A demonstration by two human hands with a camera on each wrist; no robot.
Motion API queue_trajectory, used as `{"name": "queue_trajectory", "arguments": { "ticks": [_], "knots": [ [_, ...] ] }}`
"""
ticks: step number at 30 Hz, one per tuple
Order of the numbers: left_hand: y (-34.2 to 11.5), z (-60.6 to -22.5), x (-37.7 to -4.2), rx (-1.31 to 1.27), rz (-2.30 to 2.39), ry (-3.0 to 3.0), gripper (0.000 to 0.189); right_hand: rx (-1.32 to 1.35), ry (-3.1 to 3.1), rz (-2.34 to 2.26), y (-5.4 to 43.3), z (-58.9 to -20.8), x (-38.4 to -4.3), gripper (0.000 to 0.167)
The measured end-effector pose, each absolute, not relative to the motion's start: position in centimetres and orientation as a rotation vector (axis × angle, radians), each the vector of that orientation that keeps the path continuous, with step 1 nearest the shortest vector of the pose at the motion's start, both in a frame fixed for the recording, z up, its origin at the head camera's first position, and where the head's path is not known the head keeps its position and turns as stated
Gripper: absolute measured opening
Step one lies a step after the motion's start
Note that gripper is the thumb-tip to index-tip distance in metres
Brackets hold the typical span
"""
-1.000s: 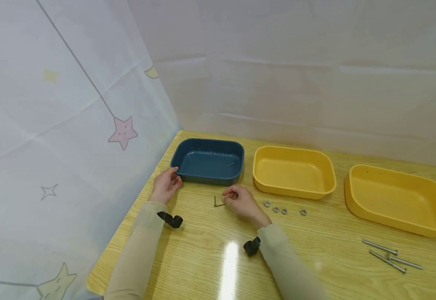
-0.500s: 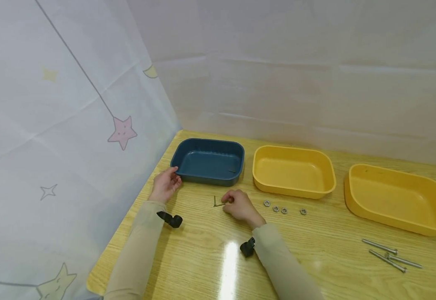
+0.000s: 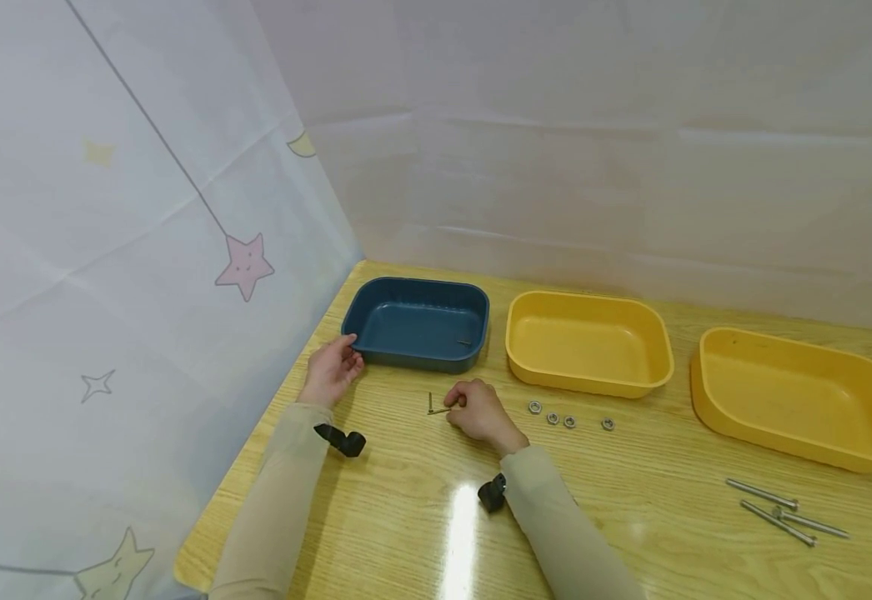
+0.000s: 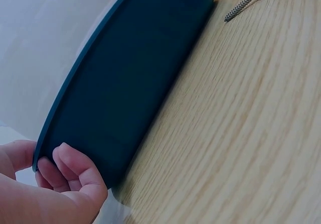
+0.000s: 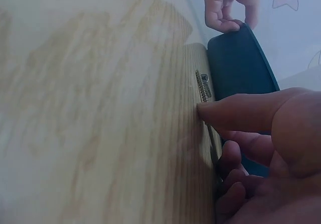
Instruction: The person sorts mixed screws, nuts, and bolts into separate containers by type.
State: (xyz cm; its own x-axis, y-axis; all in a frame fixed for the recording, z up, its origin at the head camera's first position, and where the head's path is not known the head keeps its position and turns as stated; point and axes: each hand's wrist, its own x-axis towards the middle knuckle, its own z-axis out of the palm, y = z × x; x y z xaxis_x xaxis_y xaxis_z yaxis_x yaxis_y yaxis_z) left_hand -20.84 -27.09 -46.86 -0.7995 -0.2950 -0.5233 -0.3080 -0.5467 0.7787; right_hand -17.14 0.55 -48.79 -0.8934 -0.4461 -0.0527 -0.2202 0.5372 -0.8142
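Observation:
My left hand point(image 3: 331, 371) pinches the near left corner of the blue bin's rim point(image 4: 75, 73), thumb on one side and fingers curled against the outer wall. In the blue bin point(image 3: 398, 329), a small screw point(image 3: 463, 342) lies at the right end. On the table before it are two brass-coloured screws: one screw point(image 3: 430, 402) points toward the bin, the other screw point(image 3: 438, 411) runs to my right fingertips. My right hand point(image 3: 481, 412) has its thumb and fingers around the end of that second screw; in the right wrist view the thumb partly hides it.
Several hex nuts point(image 3: 553, 418) lie in front of the middle yellow bin point(image 3: 586, 385). A larger yellow bin point(image 3: 781, 442) stands at the right, with several long bolts point(image 3: 777, 523) near it. Patterned cloth walls border the table's left and back.
My right hand has lowered slightly and come toward me, its fingertips closing at the screw. The screw inside the blue bin has shifted toward the near wall. My left hand has stayed put.

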Motion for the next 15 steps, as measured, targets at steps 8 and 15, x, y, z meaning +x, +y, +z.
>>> {"name": "queue_trajectory", "arguments": {
  "ticks": [8, 15],
  "knots": [
    [-27.10, -46.67, -20.69, -0.976, 2.572, 1.503, 0.014, -0.542, 2.534, -1.233, 0.46, -48.40, -17.20, 0.009],
    [-26.89, -46.34, -20.51, -0.973, 2.576, 1.501, 0.017, -0.565, 2.565, -1.182, 0.38, -48.24, -17.37, 0.008]
  ]
}}
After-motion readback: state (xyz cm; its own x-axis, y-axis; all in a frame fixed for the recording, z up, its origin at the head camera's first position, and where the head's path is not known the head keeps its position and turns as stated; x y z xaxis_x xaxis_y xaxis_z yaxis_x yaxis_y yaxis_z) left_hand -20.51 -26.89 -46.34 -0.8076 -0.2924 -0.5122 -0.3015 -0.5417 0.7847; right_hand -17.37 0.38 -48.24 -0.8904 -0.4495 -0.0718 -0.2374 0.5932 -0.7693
